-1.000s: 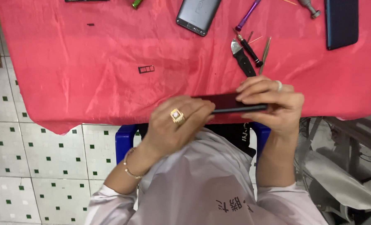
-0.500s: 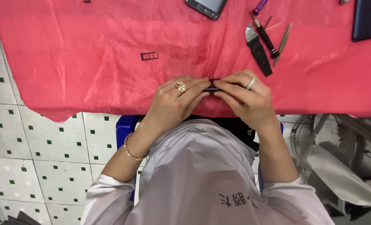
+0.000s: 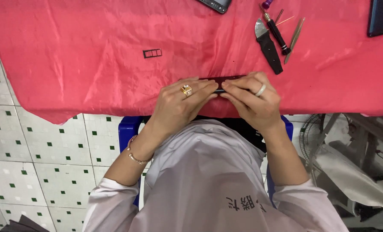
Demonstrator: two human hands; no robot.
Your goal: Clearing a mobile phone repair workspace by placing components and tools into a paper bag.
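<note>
Pinching from both sides, the left hand [image 3: 178, 103] and the right hand [image 3: 253, 101] close their grip on a dark, thin phone [image 3: 225, 80], seen edge-on at the near edge of the counter [image 3: 92, 64]. Fingertips of both hands meet at its middle, with the left thumb tucked underneath and the right fingers curled over the top edge; neither hand is open at all. A gold ring shows on the left hand, a pale band on the right.

Outward from the hands, a small black card tray [image 3: 152, 53] lies alone on the red cloth, to the far left of the phone (well apart from it). To the far right sit the tools: a black-handled blade [image 3: 268, 45], a thin screwdriver [image 3: 275, 28] and tweezers [image 3: 294, 34], close together. Another phone [image 3: 215, 4] lies at the far edge, and a dark slab [image 3: 382, 17] at the far right corner.

Judging by the tray lying out, the tray is already removed, while the phone's body looks unopened; the tools are all lying free of the hands.
</note>
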